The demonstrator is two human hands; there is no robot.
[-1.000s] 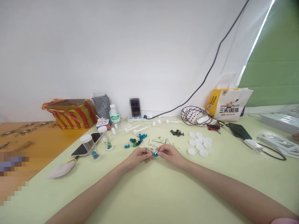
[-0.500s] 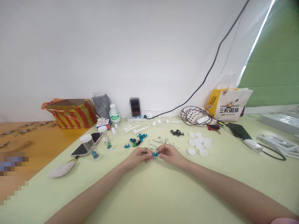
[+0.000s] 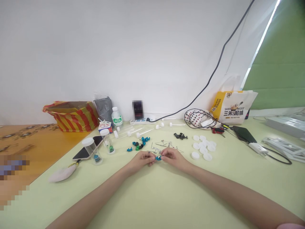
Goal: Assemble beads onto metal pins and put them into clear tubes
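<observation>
Head view: the left hand [image 3: 142, 160] and the right hand [image 3: 175, 159] pinch one small blue piece [image 3: 158, 158] between them, fingers bent. I can't tell if it touches the green table [image 3: 152, 197]. Thin metal sticks [image 3: 156, 149] lie just behind the fingers. More blue bits [image 3: 145, 139] sit to the left, and round white lids [image 3: 195, 155] to the right. Plain tabletop spreads wide between the arms. Its left edge runs beside a brown wooden top [image 3: 28, 146]. At the back, a white and yellow bag [image 3: 234, 116] says 三米粥铺, with SANM and NGEE above. A bottle [image 3: 116, 117] has a green label, too small to read.
</observation>
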